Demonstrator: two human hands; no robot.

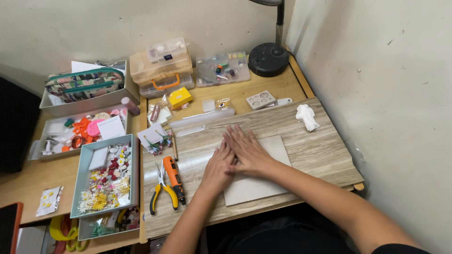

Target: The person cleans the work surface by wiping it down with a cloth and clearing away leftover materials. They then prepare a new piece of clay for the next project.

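My left hand and my right hand lie flat, side by side, on a pale square tile that rests on a wood-grain board. The right hand's fingers overlap the left hand's fingertips slightly. Neither hand holds anything. Just left of the left hand lie yellow-handled pliers and an orange rotary tool. A clear plastic strip lies beyond the fingertips.
A grey tray of tiny flowers stands left. More trays, a patterned pouch, plastic organiser boxes, a yellow box, a silicone mould, a white lump and a black lamp base fill the back. A wall rises on the right.
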